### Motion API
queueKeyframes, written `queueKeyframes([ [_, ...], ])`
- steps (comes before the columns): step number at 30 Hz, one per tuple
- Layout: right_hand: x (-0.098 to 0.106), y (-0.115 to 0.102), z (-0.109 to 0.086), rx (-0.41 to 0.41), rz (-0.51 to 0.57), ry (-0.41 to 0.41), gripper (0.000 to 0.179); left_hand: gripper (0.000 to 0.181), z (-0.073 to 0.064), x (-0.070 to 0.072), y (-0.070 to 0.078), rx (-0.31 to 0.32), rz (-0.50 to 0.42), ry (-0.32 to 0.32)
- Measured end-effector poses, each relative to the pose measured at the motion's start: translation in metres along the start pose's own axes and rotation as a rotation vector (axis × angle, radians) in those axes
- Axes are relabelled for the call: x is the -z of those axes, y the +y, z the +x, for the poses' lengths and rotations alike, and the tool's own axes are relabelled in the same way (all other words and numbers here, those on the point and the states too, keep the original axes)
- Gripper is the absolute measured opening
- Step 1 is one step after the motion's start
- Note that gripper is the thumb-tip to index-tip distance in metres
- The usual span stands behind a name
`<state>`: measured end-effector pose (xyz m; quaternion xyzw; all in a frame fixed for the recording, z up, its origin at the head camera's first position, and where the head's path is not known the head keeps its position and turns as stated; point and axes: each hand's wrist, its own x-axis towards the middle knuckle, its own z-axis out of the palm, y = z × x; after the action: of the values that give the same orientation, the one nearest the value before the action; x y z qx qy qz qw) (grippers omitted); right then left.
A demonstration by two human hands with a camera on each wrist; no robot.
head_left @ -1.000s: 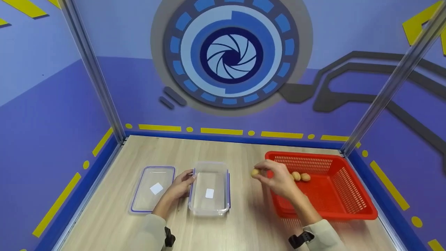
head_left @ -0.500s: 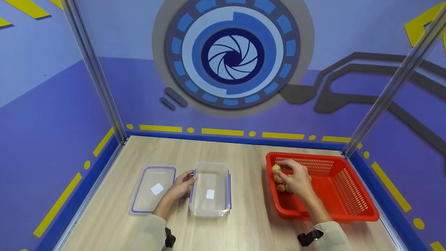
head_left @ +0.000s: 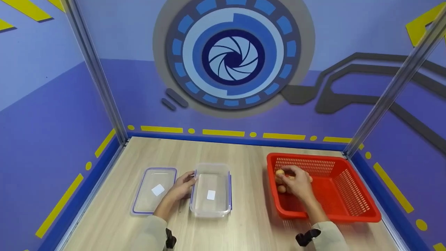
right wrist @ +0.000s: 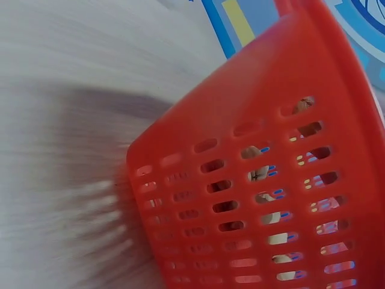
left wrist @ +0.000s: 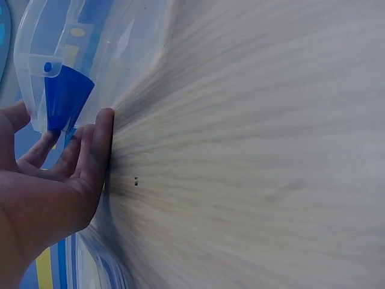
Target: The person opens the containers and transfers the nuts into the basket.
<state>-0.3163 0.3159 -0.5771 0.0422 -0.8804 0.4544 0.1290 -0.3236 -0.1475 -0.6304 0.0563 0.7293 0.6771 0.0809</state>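
On the table stands a clear plastic food container with blue-edged sides and a white label. My left hand holds it by its left side; in the left wrist view its fingers lie against the side by a blue latch. My right hand is inside the red basket, pinching a walnut between thumb and fingertips. Several more walnuts lie below and beside that hand, partly hidden. The right wrist view shows mostly the basket's slotted wall, which hides the hand.
A clear lid with a blue seal and white label lies flat left of the container. Bare wooden table separates container and basket. Printed panels and metal posts enclose the table's back and sides.
My right hand has carried the walnut rightward from over the table into the basket, then lowered slightly. My left hand and the container have stayed in place.
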Motion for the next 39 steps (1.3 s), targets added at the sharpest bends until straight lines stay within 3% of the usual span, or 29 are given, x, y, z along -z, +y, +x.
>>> queueKeyframes([
  [22,0.0015,0.0047,0.0026,-0.043,-0.028,-0.018,0.031,0.049,0.0032,-0.004,0.0016,-0.011,0.02,0.033],
  [29,-0.0011,0.0057,0.0042,-0.001,-0.03,-0.005,0.029,0.05,0.0021,-0.002,0.0018,-0.035,-0.008,0.007],
  [39,-0.0037,0.0065,0.003,-0.008,-0.063,-0.002,0.031,0.046,-0.0005,-0.0037,0.0014,-0.014,-0.018,0.03],
])
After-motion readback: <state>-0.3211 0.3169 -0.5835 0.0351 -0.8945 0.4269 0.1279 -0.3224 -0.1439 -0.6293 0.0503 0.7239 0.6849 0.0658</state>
